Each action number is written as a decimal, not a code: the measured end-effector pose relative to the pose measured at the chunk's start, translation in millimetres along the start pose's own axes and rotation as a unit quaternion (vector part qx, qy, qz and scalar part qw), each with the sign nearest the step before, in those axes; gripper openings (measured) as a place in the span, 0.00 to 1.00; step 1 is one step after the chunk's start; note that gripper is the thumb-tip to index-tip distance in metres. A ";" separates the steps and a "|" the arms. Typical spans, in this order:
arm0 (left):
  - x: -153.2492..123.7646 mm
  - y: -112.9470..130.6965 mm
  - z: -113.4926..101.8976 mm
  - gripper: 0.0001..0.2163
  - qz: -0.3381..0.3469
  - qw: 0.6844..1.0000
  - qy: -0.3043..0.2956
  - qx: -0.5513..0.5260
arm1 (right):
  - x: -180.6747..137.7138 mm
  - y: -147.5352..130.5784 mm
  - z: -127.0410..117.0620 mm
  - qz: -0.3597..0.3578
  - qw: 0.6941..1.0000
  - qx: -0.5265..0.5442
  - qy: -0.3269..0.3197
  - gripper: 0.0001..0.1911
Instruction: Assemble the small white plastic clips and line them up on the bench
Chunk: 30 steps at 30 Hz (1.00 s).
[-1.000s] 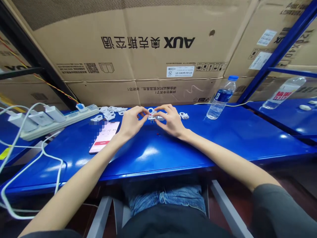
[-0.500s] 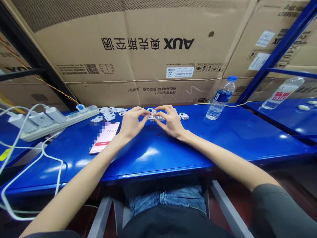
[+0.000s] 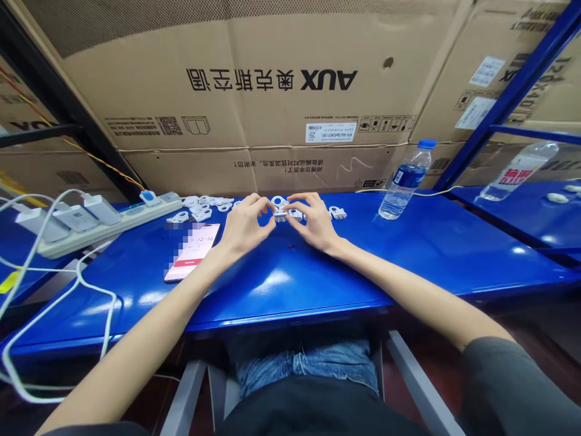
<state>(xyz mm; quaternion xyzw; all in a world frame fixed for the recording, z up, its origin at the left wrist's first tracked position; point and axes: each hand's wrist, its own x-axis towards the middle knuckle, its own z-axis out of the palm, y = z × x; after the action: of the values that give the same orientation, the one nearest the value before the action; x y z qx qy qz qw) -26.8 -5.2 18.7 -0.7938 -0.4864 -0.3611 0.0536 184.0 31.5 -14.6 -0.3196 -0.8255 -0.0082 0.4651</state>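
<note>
Between my two hands stands a white ring-shaped plastic part with metal pins (image 3: 279,202), its ring at the top and the pins pointing toward me. My left hand (image 3: 249,223) pinches its left side with thumb and fingertips. From the right, the fingertips of my right hand (image 3: 314,221) grip the same part. Behind the right fingers lies a second white part (image 3: 295,214), partly covered. A third white part (image 3: 337,212) rests just right of my right hand. Tiny red and dark bits (image 3: 291,247) lie on the blue table (image 3: 318,284) in front of my hands.
Left of my hands lie several similar white parts (image 3: 201,212) in a pile. A phone (image 3: 193,251) lies near my left forearm. Beyond it are a power strip (image 3: 109,224) with chargers and loose white cables (image 3: 106,297). A water bottle (image 3: 403,181) stands right, before large cardboard boxes (image 3: 263,115).
My fingers have shifted slightly on the white part, and its ring shows more fully. The second part behind my right fingers is more visible. Everything else stays put.
</note>
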 end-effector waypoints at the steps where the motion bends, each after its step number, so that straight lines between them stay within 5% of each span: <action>1: 0.5 0.8 -0.9 0.06 -0.004 1.000 -0.006 0.007 | -0.1 0.4 0.4 0.001 1.000 0.001 -0.001 0.07; 6: 4.0 1.1 -6.8 0.05 -0.059 0.992 -0.070 0.085 | 1.9 1.3 3.4 0.010 1.000 0.004 -0.006 0.07; 16: -2.2 -12.0 -9.5 0.17 -0.215 0.921 -0.200 0.258 | 23.9 7.3 36.8 0.101 0.992 -0.006 -0.080 0.07; 24: -1.8 -20.8 -8.6 0.19 -0.204 0.911 -0.216 0.286 | 38.0 1.5 59.1 0.126 0.979 -0.044 -0.152 0.08; 30: -7.0 -38.4 -3.0 0.16 -0.147 0.931 -0.171 0.287 | 32.3 5.3 67.8 0.135 0.976 -0.064 -0.161 0.07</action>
<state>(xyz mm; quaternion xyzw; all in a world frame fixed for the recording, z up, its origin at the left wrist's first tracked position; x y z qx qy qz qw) -61.4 8.4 6.3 -0.7138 -0.6825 -0.0689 0.1411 123.4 73.6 -29.6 -0.4545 -0.8365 0.0536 0.3014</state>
